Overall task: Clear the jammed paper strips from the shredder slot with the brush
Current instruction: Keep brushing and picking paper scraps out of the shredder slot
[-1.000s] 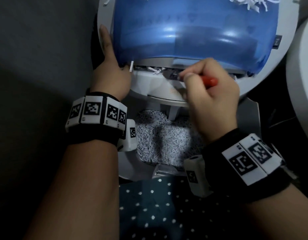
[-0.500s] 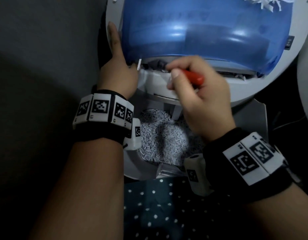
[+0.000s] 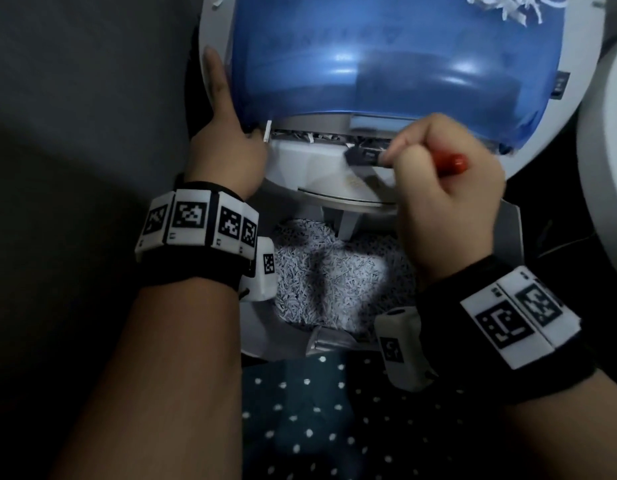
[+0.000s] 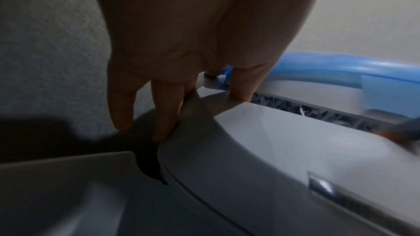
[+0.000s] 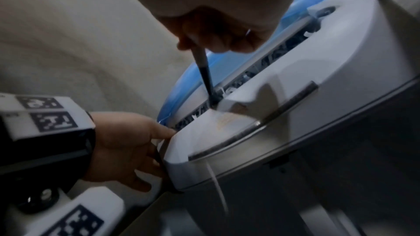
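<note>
1. At the near lip of the shredder slot (image 3: 334, 136), the right hand (image 3: 445, 199) is curled round the brush (image 3: 449, 163), its red handle end sticking out past the knuckles and the dark head (image 3: 364, 156) pointing left into the gap.
2. Against the machine's left edge, the left hand (image 3: 227, 140) lies with fingers straight down the side of the shredder (image 4: 284, 150) and the thumb at the slot's left end, bracing rather than gripping.
3. Jammed paper strips (image 3: 308, 136) sit left of the brush head, between the two hands. The slot runs left to right, so I judge the coming stroke runs along that axis toward the left hand; the right hand is the nearer one.
4. From the right wrist, the brush shaft (image 5: 205, 71) comes down steeply with its tip in the slot (image 5: 261, 65), which the head view hides. Blur makes bristle contact with paper hard to confirm.
5. Below, the bin (image 3: 334, 275) holds shreds.
</note>
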`<state>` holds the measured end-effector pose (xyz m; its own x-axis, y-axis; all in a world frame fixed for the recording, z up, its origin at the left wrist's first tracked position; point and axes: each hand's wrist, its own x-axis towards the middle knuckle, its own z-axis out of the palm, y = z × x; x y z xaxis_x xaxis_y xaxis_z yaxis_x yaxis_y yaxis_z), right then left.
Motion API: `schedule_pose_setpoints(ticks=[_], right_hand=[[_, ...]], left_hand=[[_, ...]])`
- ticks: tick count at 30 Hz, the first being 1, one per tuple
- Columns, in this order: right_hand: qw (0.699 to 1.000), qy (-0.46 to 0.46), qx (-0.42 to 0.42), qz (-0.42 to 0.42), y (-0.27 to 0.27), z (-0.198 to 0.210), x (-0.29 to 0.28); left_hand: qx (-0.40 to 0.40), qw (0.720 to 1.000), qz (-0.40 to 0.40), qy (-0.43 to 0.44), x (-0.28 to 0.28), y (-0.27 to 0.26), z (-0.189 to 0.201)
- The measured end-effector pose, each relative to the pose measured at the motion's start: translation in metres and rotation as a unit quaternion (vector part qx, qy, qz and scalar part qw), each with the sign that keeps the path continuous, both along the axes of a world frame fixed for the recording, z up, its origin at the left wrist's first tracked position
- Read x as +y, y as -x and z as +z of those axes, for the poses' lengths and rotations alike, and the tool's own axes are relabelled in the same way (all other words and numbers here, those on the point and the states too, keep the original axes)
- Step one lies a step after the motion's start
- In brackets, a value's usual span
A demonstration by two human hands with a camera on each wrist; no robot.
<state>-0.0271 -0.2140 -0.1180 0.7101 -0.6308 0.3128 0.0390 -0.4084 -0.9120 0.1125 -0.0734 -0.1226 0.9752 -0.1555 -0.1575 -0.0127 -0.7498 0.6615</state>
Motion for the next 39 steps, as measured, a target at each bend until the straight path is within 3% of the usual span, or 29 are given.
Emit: schedule_pose_setpoints(ticks=[3, 5, 8, 10, 13, 16, 19, 21, 24, 26, 29, 32, 35, 37, 39], right_hand=[[0.996, -0.005, -0.055, -0.069, 0.004, 0.008, -0.011], [0.996, -0.003, -0.017, -0.090, 0.002, 0.005, -0.015], [0.998, -0.024, 0.041, -0.038, 0.000, -0.001, -0.008], [0.999, -0.024, 0.015, -0.027, 0.005, 0.002, -0.007], [0.995, -0.014, -0.040, -0.091, 0.011, 0.009, -0.019], [0.988, -0.010, 0.001, -0.151, 0.009, 0.001, -0.028], [0.995, -0.021, 0.058, -0.072, 0.006, -0.006, -0.013], [0.998, -0.032, 0.049, -0.023, 0.007, -0.005, -0.006], [0.995, -0.030, 0.002, -0.094, 0.010, 0.000, -0.018], [0.989, -0.022, 0.021, -0.144, 0.009, -0.003, -0.026], [0.995, 0.005, 0.064, -0.076, 0.009, -0.011, -0.014], [0.998, 0.037, 0.048, -0.019, 0.012, -0.004, -0.004], [0.990, 0.089, 0.011, -0.110, 0.018, 0.009, -0.021], [0.978, 0.105, 0.035, -0.178, 0.023, 0.012, -0.036], [0.971, 0.123, 0.084, -0.189, 0.024, 0.011, -0.039]], left_hand=[[-0.004, 1.000, 0.000, 0.000, 0.001, -0.001, -0.001], [-0.005, 1.000, -0.001, 0.000, 0.001, -0.001, -0.001], [-0.005, 1.000, 0.000, 0.000, 0.000, -0.001, 0.000], [-0.005, 1.000, 0.000, 0.000, 0.000, -0.001, 0.000], [-0.006, 1.000, -0.002, -0.001, 0.000, 0.000, 0.001], [-0.006, 1.000, -0.002, -0.005, 0.000, 0.001, 0.001], [-0.004, 1.000, -0.001, -0.008, 0.000, 0.001, 0.000], [-0.004, 1.000, 0.001, -0.006, 0.000, 0.000, 0.000], [-0.005, 1.000, 0.000, 0.002, 0.000, 0.000, -0.001], [-0.004, 1.000, 0.001, 0.003, 0.001, 0.000, -0.002], [-0.003, 1.000, 0.001, 0.002, 0.001, 0.000, -0.001], [-0.001, 1.000, -0.001, 0.002, 0.001, 0.000, 0.000], [-0.002, 1.000, -0.004, -0.006, 0.001, 0.000, 0.000], [-0.003, 1.000, -0.002, -0.006, 0.001, -0.001, -0.001], [-0.004, 1.000, -0.002, -0.005, 0.001, -0.001, -0.002]])
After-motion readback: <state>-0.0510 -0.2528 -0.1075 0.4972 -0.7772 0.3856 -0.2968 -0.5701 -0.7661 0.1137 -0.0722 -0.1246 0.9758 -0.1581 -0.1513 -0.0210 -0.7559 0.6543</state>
